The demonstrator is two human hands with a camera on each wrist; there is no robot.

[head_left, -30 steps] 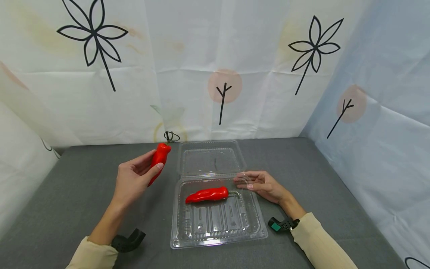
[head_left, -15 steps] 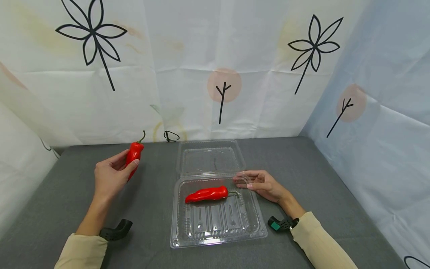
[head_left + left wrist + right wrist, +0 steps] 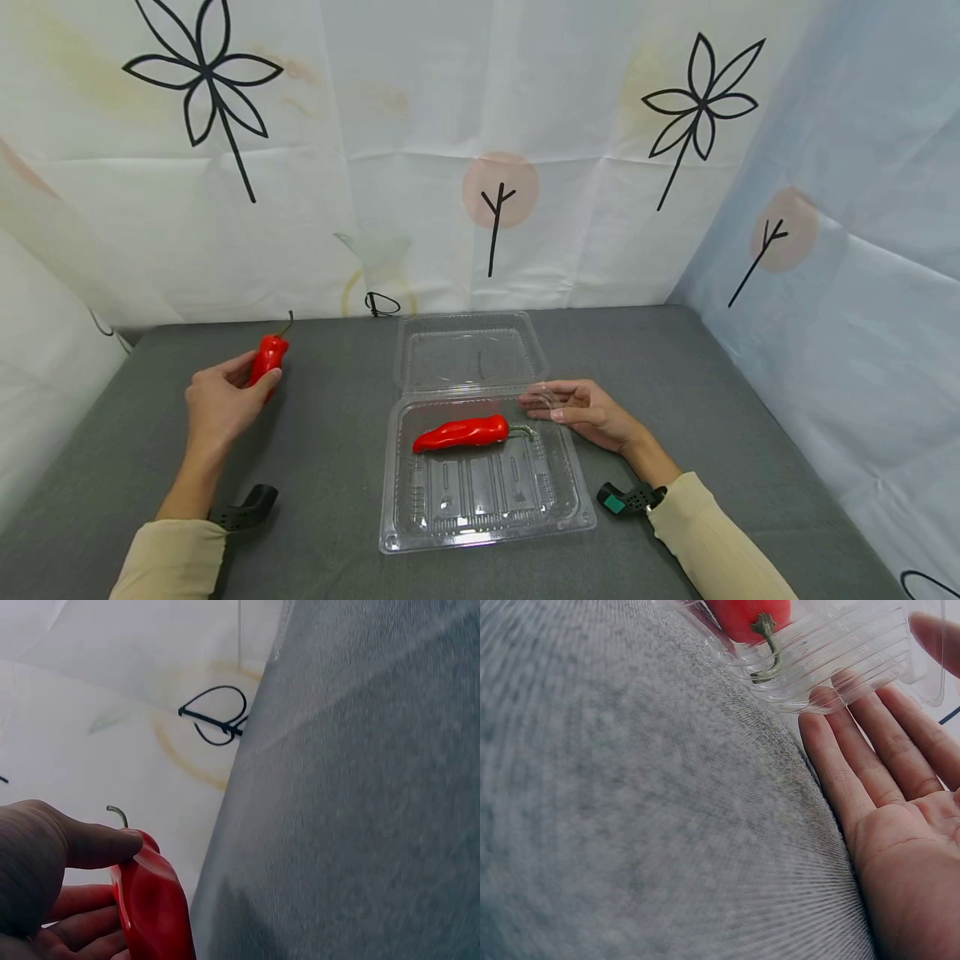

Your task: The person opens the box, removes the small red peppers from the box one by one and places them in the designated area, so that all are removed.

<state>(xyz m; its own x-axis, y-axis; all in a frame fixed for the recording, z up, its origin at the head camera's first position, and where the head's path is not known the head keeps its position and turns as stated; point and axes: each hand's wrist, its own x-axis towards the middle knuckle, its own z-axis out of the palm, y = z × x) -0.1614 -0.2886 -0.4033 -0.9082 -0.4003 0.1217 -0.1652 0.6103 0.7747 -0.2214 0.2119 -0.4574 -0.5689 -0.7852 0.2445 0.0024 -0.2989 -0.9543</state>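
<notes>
Holding one of two peppers (image 3: 268, 356)

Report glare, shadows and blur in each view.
Head: glints on the clear container, brightest at front; shine on the pepper inside; faint shadow beside the left hand. Left wrist: sheen on the held pepper, dark shadow on the gray cloth. Right wrist: cloth looks soft, streaked near the right hand.

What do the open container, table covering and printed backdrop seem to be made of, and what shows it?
Open container: glossy plastic, probably; it is see-through and ribbed, with bright highlights.
Table covering: apparently matt grey fabric, given the fine, woven-looking texture in the wrist views.
Printed backdrop: likely cloth with a slight sheen, judging by its creases, though plastic sheeting is possible.
</notes>
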